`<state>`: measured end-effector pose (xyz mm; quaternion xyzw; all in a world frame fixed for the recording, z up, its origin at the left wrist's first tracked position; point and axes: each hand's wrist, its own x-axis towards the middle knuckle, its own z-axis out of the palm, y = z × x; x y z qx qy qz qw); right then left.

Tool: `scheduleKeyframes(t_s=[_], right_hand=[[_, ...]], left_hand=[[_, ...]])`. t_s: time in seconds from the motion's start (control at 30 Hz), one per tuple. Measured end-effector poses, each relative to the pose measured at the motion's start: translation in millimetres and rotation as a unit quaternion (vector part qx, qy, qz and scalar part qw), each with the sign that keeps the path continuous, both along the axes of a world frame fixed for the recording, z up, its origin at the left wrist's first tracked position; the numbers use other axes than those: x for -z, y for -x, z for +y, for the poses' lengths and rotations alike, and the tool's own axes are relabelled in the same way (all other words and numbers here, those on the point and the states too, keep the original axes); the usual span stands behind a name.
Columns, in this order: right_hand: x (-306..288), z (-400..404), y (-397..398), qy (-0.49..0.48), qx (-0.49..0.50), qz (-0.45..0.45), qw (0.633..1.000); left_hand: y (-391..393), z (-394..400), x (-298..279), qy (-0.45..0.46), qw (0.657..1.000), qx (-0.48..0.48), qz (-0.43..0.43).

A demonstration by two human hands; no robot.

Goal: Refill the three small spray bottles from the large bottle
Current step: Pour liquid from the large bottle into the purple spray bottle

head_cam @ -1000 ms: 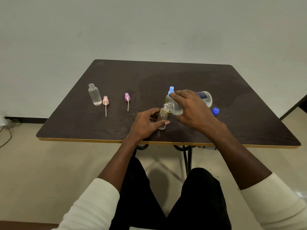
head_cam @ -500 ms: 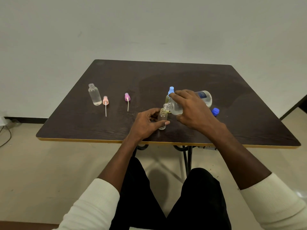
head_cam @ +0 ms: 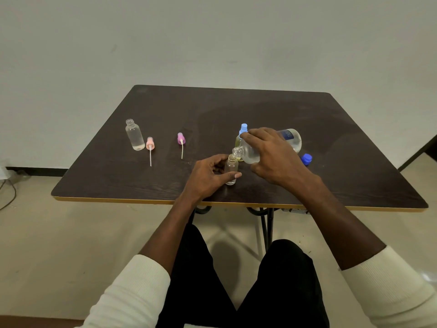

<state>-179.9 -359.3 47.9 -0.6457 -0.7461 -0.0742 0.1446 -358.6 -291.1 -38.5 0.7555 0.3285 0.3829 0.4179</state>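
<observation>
My right hand [head_cam: 274, 155] holds the large clear bottle [head_cam: 292, 139] tipped on its side, its open neck just over the mouth of a small uncapped bottle [head_cam: 231, 165]. My left hand [head_cam: 209, 176] grips that small bottle upright on the table [head_cam: 236, 110]. Behind them stands a small bottle with a blue spray cap [head_cam: 242, 132], holding yellowish liquid. At the left stands an uncapped small clear bottle [head_cam: 134, 136] with liquid in it. A pink spray head [head_cam: 150, 146] and a purple spray head [head_cam: 181, 140] lie flat on the table, tubes pointing toward me.
The large bottle's blue cap [head_cam: 306, 159] lies on the table right of my right hand. The table's near edge [head_cam: 142, 200] has a yellow rim. A cable [head_cam: 9, 192] runs along the floor at the far left, by the wall.
</observation>
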Motion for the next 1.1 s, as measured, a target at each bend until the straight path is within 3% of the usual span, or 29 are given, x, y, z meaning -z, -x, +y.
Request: scheduleKeyframes(t_s=[1.1], right_hand=[[3.6,3.1,-2.3,-0.002,-0.001,-0.002,1.0]], left_hand=[[0.5,-3.0,-3.5,-0.001,1.0,0.001,-0.006]])
